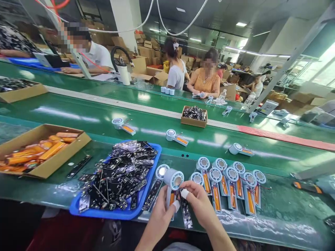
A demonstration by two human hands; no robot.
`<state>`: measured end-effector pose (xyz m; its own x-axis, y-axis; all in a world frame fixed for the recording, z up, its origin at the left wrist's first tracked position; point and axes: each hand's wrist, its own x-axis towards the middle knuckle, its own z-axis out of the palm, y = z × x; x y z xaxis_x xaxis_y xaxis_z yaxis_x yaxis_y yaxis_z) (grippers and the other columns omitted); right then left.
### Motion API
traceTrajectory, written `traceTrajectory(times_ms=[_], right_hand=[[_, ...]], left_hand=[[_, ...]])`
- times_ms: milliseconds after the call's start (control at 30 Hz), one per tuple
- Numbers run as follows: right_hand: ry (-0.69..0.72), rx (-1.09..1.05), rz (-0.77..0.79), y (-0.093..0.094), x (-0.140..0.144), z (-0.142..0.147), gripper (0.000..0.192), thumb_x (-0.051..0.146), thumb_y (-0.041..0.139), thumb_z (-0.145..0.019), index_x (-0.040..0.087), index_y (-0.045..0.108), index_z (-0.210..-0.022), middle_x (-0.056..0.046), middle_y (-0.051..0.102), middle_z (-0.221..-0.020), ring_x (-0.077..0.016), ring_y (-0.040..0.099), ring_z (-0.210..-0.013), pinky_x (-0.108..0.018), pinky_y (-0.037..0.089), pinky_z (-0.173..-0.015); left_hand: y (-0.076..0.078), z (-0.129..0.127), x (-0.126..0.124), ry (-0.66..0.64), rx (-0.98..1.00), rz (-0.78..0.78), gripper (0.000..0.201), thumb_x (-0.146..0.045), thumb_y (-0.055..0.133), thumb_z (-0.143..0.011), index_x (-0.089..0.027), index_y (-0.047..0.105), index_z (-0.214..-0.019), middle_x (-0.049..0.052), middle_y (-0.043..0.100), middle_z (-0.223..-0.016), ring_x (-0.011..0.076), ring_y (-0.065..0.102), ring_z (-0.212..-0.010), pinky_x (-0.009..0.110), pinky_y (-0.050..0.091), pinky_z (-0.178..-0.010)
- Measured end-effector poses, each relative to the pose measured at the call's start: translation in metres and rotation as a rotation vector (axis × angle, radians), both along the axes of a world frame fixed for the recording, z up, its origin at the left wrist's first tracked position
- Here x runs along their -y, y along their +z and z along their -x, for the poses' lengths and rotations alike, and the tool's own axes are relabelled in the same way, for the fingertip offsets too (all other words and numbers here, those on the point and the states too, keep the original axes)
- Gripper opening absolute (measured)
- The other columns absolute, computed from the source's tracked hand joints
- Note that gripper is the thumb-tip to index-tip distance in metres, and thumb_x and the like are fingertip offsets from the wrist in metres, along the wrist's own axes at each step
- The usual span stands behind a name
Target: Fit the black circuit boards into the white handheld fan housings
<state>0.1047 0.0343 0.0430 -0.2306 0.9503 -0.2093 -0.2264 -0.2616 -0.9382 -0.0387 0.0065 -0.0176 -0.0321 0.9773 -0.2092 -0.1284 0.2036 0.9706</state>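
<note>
Both hands, left hand point(160, 212) and right hand point(199, 200), pinch one fan unit point(173, 181) closed-fingered, just right of the blue tray point(78, 208), keeping boards within reach.

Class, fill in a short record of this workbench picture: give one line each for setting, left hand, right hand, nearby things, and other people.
Setting: green workbench beside a green conveyor belt.
Left hand: grips a small fan unit with an orange battery.
Right hand: taped fingers pinch a black circuit board strip against the unit.
Nearby things: blue tray of black circuit boards, cardboard box of orange batteries, row of assembled fan units.
Other people: several seated across the belt.
</note>
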Motion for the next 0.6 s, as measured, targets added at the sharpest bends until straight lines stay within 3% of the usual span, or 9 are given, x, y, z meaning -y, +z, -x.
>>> traceTrajectory(times_ms=[133, 267, 467, 600], right_hand=[[0.015, 0.118, -0.092, 0.007, 0.005, 0.002, 0.018, 0.028, 0.073, -0.077, 0.02, 0.069, -0.093, -0.002, 0.071, -0.087, -0.0191, 0.065, -0.084, -0.03, 0.048, -0.078], [0.029, 0.194, -0.14, 0.01, 0.008, 0.001, 0.019, 0.023, 0.067, -0.077, 0.02, 0.068, -0.096, -0.002, 0.07, -0.088, -0.0188, 0.064, -0.085, -0.031, 0.048, -0.081], [-0.01, 0.298, -0.172, 0.002, 0.014, -0.002, 0.027, 0.019, 0.066, -0.075, 0.02, 0.064, -0.102, -0.003, 0.071, -0.095, -0.0187, 0.064, -0.086, -0.03, 0.049, -0.079], [-0.087, 0.456, -0.233, -0.004, 0.019, -0.001, 0.032, 0.017, 0.058, -0.079, 0.021, 0.059, -0.11, -0.003, 0.069, -0.093, -0.0193, 0.065, -0.086, -0.03, 0.05, -0.076]], left_hand=[[0.001, 0.0, -0.004, -0.008, -0.103, -0.025, 0.06, -0.039, 0.065, -0.077, -0.02, 0.048, -0.131, 0.013, 0.06, -0.141, 0.0322, 0.051, -0.137, 0.046, 0.037, -0.115], [0.011, 0.0, -0.007, -0.035, -0.199, -0.07, 0.053, -0.047, 0.058, -0.085, -0.019, 0.051, -0.129, 0.015, 0.067, -0.132, 0.0343, 0.057, -0.131, 0.049, 0.043, -0.11], [0.017, 0.002, -0.004, -0.019, -0.286, -0.046, 0.062, -0.056, 0.052, -0.087, -0.014, 0.053, -0.132, 0.022, 0.062, -0.14, 0.0375, 0.055, -0.133, 0.052, 0.041, -0.112], [0.02, 0.01, -0.004, -0.054, -0.249, -0.023, 0.062, -0.056, 0.054, -0.087, -0.016, 0.057, -0.134, 0.017, 0.064, -0.139, 0.0343, 0.06, -0.128, 0.045, 0.044, -0.11]])
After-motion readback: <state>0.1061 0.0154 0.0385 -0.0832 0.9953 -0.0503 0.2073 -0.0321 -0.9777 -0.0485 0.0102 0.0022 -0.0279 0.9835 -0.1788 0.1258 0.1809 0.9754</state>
